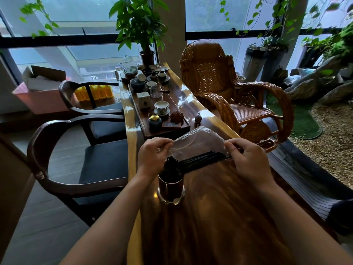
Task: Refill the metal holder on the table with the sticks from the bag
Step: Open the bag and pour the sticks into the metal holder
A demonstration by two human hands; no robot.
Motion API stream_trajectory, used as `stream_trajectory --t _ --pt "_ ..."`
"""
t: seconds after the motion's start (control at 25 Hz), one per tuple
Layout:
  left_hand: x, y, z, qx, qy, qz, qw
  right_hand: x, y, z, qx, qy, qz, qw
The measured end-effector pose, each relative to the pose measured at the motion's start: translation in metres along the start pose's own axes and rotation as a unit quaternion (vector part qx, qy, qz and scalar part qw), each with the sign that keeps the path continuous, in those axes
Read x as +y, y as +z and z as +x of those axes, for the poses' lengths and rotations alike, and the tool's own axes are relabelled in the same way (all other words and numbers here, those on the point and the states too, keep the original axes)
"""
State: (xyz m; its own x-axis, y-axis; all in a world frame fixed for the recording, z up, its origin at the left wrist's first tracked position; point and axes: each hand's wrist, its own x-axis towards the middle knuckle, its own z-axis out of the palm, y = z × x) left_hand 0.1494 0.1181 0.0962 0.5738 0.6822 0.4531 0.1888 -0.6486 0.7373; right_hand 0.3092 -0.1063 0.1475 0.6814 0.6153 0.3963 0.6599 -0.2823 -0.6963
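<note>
Daylight only, coming in cool and bluish through the windows far beyond both grips; the room in front of them is dim and backlit. Strong white glare on the glossy surface past the grips, while the stretch nearer than them and the forearms sit in soft shadow. Wide-angle bend curves the window frames and the chair out left of the left grip; corners look soft, centre fairly sharp.
</note>
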Motion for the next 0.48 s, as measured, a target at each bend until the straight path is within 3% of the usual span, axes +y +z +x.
stream_trajectory --t 0.28,0.48 --pt "0.003 -0.004 -0.006 0.011 -0.019 -0.044 0.999 -0.012 -0.005 0.011 0.02 -0.029 -0.003 0.999" --pt "-0.002 -0.009 -0.011 0.021 -0.086 -0.091 0.992 -0.022 0.003 0.016 0.014 -0.029 0.006 0.999"
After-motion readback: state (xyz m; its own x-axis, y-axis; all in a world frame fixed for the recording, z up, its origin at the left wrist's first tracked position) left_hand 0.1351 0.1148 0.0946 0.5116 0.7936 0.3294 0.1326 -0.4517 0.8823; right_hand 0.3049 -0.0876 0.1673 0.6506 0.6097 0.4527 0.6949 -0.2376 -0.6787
